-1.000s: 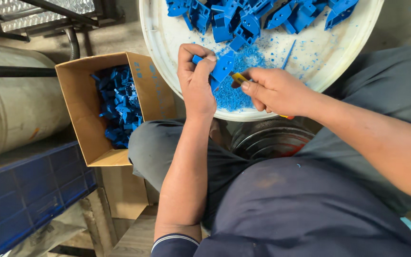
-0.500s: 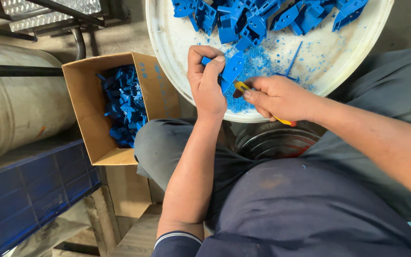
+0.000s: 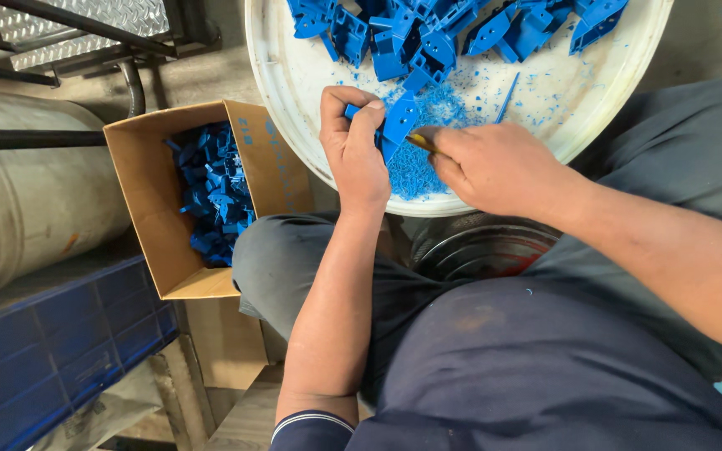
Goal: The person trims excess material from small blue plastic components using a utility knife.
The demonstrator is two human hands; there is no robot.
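My left hand (image 3: 354,150) is clamped on a small blue moulded plastic part (image 3: 399,121) over the round white tray (image 3: 294,92). My right hand (image 3: 495,167) is closed around a thin yellow-handled tool (image 3: 419,142) touching it. The part seems light and stiff; I would grip its edges.

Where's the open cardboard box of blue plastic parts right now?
In the head view the open cardboard box sits at left, beside the person's left knee, just below-left of the round white tray.

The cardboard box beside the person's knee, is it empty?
No, the cardboard box is open and holds a heap of blue plastic parts.
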